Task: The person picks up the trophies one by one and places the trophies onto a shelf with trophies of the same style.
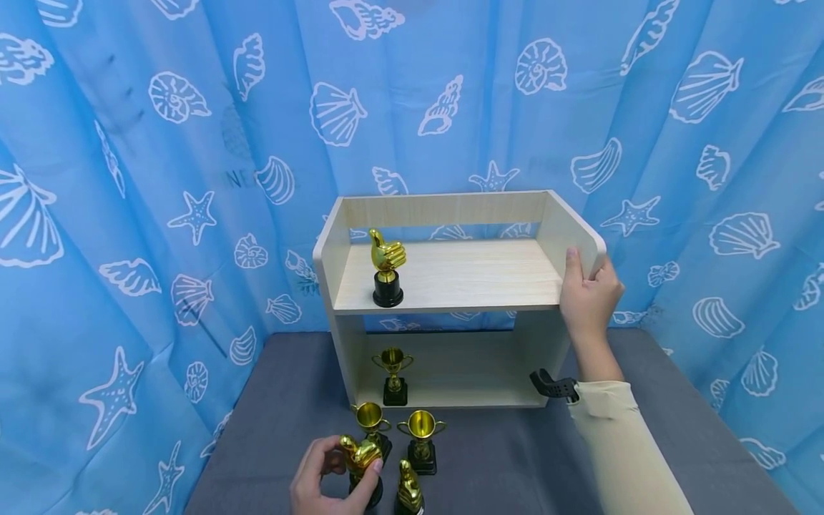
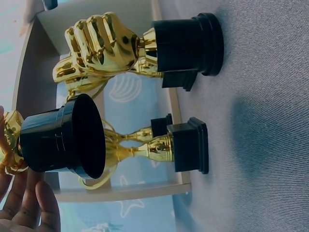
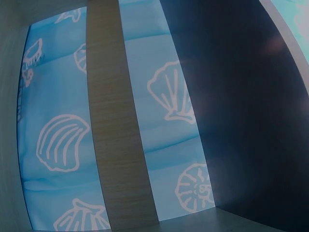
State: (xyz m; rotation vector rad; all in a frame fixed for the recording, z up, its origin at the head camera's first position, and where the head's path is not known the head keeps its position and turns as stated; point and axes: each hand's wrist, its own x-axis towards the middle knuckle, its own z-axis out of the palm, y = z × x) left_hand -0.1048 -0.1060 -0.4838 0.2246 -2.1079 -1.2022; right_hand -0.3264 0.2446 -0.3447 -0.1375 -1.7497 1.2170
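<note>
Near the front, my left hand [image 1: 312, 488] holds a gold thumbs-up trophy [image 1: 362, 458] by its gold part. In the left wrist view its black base [image 2: 48, 142] is off the table, its underside showing. My right hand [image 1: 589, 297] grips the right side panel of a pale wooden two-tier shelf [image 1: 444, 286], thumb on the inner side. Another thumbs-up trophy [image 1: 409, 490] stands on the table beside the left hand. Behind it are two gold cup trophies, one on the right [image 1: 421, 429] and one on the left [image 1: 370, 416], partly hidden by the held trophy.
A thumbs-up trophy [image 1: 388, 261] stands at the left of the upper tier. Below it, a cup trophy [image 1: 393, 368] stands at the left of the lower tier. The table has a grey cloth [image 1: 489, 465]; a blue shell-patterned curtain [image 1: 444, 86] hangs behind and around.
</note>
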